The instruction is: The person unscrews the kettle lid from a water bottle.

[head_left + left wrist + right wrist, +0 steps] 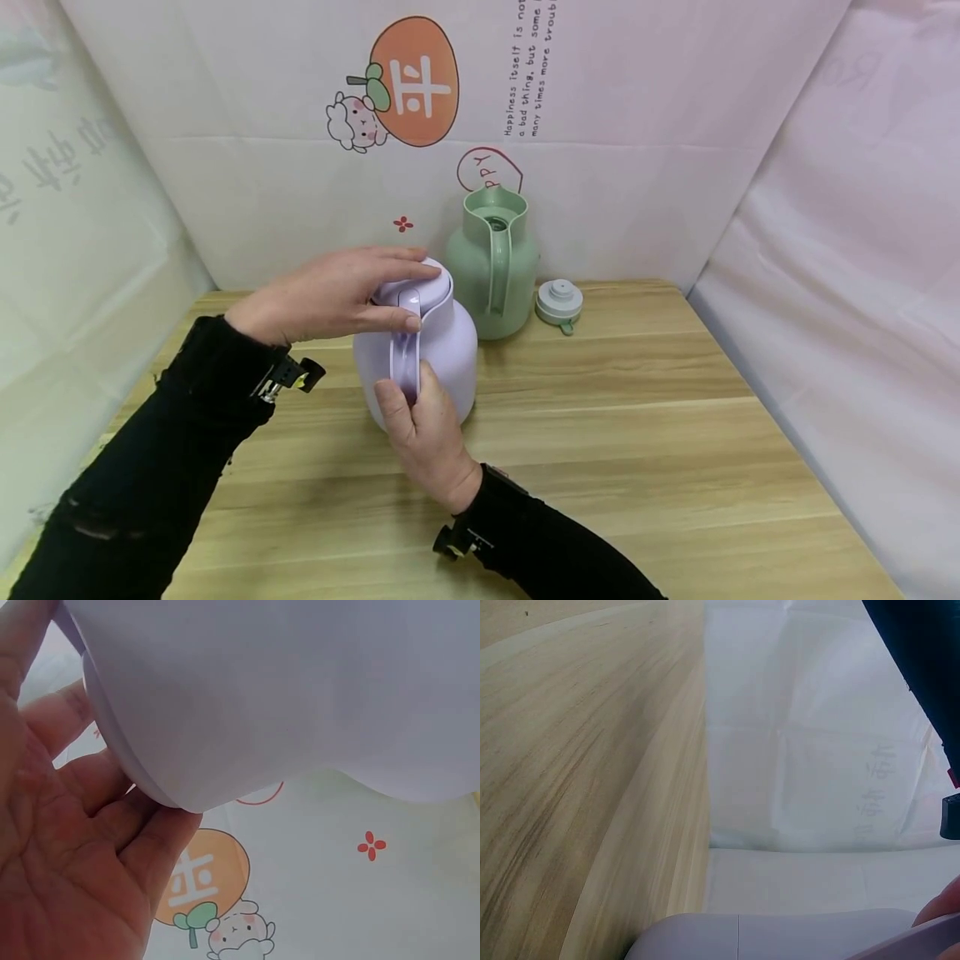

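Note:
A lavender thermos jug [455,354] stands upright on the wooden table, its handle [405,362] facing me. Over its top lies my left hand [330,293], gripping the lid [429,290] with the thumb at the upper end of the handle. In the left wrist view, the fingers [112,780] of that hand curl along the rim beside the jug's pale wall [247,697]. My right hand [429,433] holds the handle lower down. Only a bit of the right hand [941,904] shows in the right wrist view, beside the jug's side [780,934].
Behind the lavender jug stands a green thermos jug [517,283] with its mouth uncovered. A grey stopper [559,302] with a green tab lies on the table [637,442] to its right. Printed white cloth [637,167] hangs at the back and both sides.

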The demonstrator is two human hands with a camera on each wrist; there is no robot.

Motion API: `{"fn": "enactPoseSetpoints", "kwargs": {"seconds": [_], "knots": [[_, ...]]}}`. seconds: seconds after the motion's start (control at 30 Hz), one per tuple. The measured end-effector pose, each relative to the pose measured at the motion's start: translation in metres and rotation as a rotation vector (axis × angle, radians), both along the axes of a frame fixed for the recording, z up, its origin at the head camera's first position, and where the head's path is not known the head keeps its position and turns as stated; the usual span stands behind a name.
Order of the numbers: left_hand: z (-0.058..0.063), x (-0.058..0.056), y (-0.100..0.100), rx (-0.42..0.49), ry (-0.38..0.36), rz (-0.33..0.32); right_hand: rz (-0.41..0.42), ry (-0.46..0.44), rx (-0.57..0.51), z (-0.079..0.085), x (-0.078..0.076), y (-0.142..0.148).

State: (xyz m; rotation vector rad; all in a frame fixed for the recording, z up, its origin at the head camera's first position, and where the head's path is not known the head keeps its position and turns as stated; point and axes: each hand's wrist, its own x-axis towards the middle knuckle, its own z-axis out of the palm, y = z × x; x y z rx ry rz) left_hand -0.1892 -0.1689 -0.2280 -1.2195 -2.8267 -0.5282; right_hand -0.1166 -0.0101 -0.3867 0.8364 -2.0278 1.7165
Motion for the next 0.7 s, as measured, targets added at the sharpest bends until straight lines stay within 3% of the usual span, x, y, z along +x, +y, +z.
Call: {"fn": "enactPoseSetpoints", "kwargs": {"seconds": [0.7], "knots": [[-0.011, 0.008, 0.005, 0.02, 0.147, 0.034, 0.001, -0.042, -0.028, 0.001, 0.003, 0.0]]}}
